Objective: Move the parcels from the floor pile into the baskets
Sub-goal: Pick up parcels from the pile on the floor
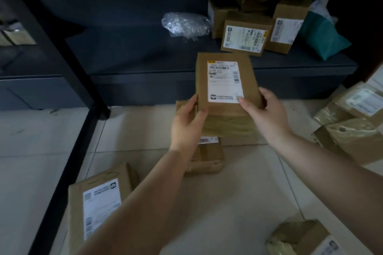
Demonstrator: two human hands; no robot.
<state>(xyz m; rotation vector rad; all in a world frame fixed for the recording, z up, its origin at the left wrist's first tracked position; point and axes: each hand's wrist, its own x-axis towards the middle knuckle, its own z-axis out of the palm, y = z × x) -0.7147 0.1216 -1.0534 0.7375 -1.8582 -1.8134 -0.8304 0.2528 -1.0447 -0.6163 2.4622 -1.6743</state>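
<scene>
Parcels — one brown labelled parcel (226, 89) being held up off the tiled floor (238, 192), label facing the camera, raised in front of the dark low shelf (186, 64). Being clamped from both sides: left hand (187, 126) closing on the near left edge with the thumb over the front face, right hand (267, 114) closing on the near right edge with the thumb resting on the label's lower corner. Still waiting on the floor — a small carton (209, 157) directly below the wrists, a large labelled box (99, 203) at the near left, a taped box (302, 238) at the near right, a heap of wrapped packets (352, 122) at the far right. Already sitting on the shelf: several stacked cartons (246, 35), a teal mailer bag (323, 39) and a clear bubble-wrap bundle (186, 24). No basket showing anywhere, so not possible telling where the destination lies. For doing this step well, probably: keeping both grips low and symmetric so the flat package is not tipping, keeping the label upward for checking, carrying level and clear of the shelf edge, lowering into the basket rather than dropping, avoiding catching the heap at the right while turning.
</scene>
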